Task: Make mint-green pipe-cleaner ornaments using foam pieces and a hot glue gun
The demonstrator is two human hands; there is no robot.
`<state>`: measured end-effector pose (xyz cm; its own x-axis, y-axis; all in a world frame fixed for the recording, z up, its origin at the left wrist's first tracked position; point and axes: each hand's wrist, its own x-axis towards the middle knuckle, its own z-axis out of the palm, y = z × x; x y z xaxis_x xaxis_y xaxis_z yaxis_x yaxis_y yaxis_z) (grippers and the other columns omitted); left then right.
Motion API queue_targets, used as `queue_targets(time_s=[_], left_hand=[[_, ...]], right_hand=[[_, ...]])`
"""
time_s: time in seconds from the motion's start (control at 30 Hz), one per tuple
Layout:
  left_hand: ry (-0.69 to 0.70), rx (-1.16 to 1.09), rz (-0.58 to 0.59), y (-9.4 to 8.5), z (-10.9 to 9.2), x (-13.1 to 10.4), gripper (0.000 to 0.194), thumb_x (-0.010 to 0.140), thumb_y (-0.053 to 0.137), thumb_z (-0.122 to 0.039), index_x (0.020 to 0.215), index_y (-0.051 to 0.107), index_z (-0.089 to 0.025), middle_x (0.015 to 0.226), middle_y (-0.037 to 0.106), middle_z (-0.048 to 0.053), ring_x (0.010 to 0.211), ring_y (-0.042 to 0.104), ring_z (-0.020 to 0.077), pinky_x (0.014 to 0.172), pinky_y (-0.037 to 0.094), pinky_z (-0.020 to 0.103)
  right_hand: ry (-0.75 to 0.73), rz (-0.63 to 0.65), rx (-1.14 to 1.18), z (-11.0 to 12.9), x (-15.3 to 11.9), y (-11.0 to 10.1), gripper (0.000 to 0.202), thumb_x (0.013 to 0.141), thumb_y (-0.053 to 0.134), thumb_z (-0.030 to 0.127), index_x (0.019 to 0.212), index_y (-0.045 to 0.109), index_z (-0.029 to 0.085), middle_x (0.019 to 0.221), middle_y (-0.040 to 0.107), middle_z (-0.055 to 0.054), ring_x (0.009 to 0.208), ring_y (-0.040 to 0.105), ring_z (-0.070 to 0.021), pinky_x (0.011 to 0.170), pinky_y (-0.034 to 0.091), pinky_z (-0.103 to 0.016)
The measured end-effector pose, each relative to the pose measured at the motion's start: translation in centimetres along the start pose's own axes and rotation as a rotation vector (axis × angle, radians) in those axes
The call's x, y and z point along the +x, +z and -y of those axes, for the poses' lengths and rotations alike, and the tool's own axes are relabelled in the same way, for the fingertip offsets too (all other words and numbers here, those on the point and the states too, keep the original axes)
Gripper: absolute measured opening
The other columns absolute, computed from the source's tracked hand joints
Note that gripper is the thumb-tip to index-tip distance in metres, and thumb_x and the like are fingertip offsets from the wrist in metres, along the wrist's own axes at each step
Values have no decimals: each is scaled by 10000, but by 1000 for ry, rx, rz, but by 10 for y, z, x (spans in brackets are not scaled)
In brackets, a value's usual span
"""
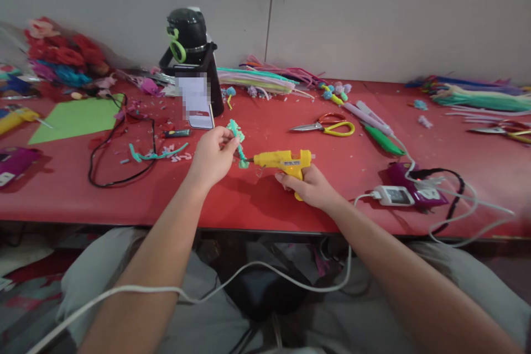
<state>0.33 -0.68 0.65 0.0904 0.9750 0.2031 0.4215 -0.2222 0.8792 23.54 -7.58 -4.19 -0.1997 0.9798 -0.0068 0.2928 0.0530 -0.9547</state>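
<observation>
Between the fingers of my left hand (214, 156) is a small teal pipe-cleaner piece (241, 150), held upright above the red table. My right hand (309, 185) is wrapped round the handle of a yellow hot glue gun (276, 159), a finger near its trigger. The gun's nozzle points left and is at the lower end of the teal piece; whether they touch I cannot tell. Thin glue strings seem to hang under the nozzle. Teal pipe-cleaner lengths (160, 153) and small pink clippings lie left of my left hand.
A phone (201, 116) leans on a black bottle (213, 80). Red-and-yellow scissors (326, 125), a lilac tool (367, 117) and a purple power strip (415, 185) lie rightward. Pipe-cleaner bundles (485, 97) line the back. Leftward are a green sheet (78, 116), a black cable (92, 168) and another glue gun (19, 119).
</observation>
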Motion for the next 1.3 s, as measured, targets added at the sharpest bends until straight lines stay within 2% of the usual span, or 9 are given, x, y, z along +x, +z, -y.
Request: queue_targets(time_s=[0.6, 0.83, 1.07, 1.17, 1.3], left_hand=[[-45, -74, -20, 1, 1, 1, 128, 881, 659, -223, 790, 570, -206, 781, 648, 33, 604, 660, 151, 548, 599, 277], [-100, -139, -47, 2, -5, -2, 150, 867, 677, -181, 776, 558, -197, 787, 647, 29, 610, 665, 147, 582, 643, 308], [-96, -149, -86, -7, -8, 2, 145, 879, 655, -175, 771, 561, -202, 711, 638, 13, 616, 670, 158, 626, 647, 325], [-73, -131, -107, -11, -9, 2, 137, 879, 665, -182, 773, 579, -192, 728, 661, 22, 614, 671, 160, 602, 635, 312], [-43, -120, -72, -11, -11, 0, 133, 882, 678, -174, 778, 595, -183, 730, 678, 21, 633, 688, 154, 570, 608, 260]], right_hand=[[-5, -40, -46, 3, 0, -1, 375, 842, 650, 574, 772, 614, 207, 621, 547, 5, 575, 505, -146, 522, 379, -276], [-30, -7, -62, 1, 0, -1, 358, 877, 602, 547, 777, 603, 204, 632, 523, 11, 572, 477, -134, 549, 385, -278], [-43, 14, -52, 6, -3, -4, 337, 878, 632, 535, 893, 664, 200, 664, 537, 18, 583, 461, -130, 562, 377, -283], [-1, -116, -123, 7, 1, -15, 386, 839, 678, 584, 858, 662, 199, 657, 524, 18, 573, 428, -128, 548, 349, -290], [55, -462, -368, -1, 18, -39, 389, 778, 710, 588, 740, 572, 226, 642, 520, 0, 575, 433, -157, 551, 323, -320]])
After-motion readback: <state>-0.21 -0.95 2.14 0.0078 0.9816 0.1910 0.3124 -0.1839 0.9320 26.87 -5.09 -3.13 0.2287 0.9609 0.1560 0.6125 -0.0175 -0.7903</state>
